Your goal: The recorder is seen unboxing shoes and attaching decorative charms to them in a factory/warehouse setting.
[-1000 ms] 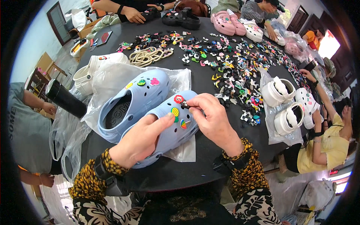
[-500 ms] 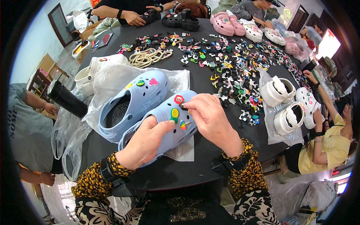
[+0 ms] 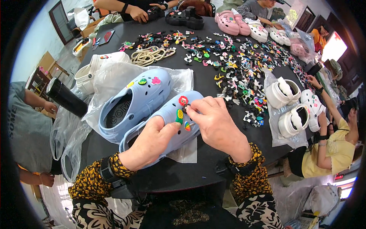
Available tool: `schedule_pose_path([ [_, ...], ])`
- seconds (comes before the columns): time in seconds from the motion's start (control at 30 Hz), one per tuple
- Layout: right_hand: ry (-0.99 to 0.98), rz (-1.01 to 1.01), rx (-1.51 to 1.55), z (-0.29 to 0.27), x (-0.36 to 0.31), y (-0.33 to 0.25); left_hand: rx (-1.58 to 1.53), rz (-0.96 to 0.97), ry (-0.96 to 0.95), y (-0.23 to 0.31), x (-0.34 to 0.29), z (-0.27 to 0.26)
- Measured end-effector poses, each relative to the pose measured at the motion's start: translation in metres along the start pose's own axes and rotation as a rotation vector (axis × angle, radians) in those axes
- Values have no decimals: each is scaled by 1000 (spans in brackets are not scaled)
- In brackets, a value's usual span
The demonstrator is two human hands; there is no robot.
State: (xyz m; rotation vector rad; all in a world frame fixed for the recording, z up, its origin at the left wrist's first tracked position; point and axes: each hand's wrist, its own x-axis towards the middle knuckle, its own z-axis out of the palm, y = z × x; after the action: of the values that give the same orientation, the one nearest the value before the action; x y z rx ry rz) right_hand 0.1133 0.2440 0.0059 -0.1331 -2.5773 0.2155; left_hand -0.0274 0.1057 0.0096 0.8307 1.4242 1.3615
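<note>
My left hand [image 3: 146,143] is closed around the side of a light blue clog [image 3: 164,112], its thumb lying on the upper beside a pineapple charm [image 3: 179,115]. My right hand [image 3: 221,128] pinches at the top of the same clog; a small dark bit shows at its fingertips, mostly hidden. Just above them sits a red round charm [image 3: 183,100], and below them a rainbow-coloured charm [image 3: 187,126]. The matching blue clog [image 3: 154,95] lies to the left on clear plastic, bearing a pink, a green and a yellow charm.
Loose charms [image 3: 240,72] spread over the black table [image 3: 164,181]. Beige cord [image 3: 150,56], a white clog [image 3: 103,63] and a black cylinder [image 3: 66,97] are at left. White clogs [image 3: 284,93] sit on plastic at right. Other people work around the table, with pink clogs [image 3: 228,23] at the far side.
Both hands stay on the clog in nearly the same grip. The right fingertips still pinch at the spot below the red charm. The view has shifted slightly.
</note>
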Motion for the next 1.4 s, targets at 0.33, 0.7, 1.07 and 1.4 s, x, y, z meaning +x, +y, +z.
schedule_pose_path([
  [0.33, -69, -23, 27, -3, 1, 5, 300, 76, -6, 8, -3, -1],
  [0.7, 119, 240, 684, -1, 0, 30, -199, -76, -80, 8, -4, -1],
  [1.07, 243, 383, 598, 21, -2, 45, -197, -80, -105, 9, -5, -1],
  [1.4, 101, 303, 600, 21, -5, 40, 129, 28, -190, 5, -11, 4],
])
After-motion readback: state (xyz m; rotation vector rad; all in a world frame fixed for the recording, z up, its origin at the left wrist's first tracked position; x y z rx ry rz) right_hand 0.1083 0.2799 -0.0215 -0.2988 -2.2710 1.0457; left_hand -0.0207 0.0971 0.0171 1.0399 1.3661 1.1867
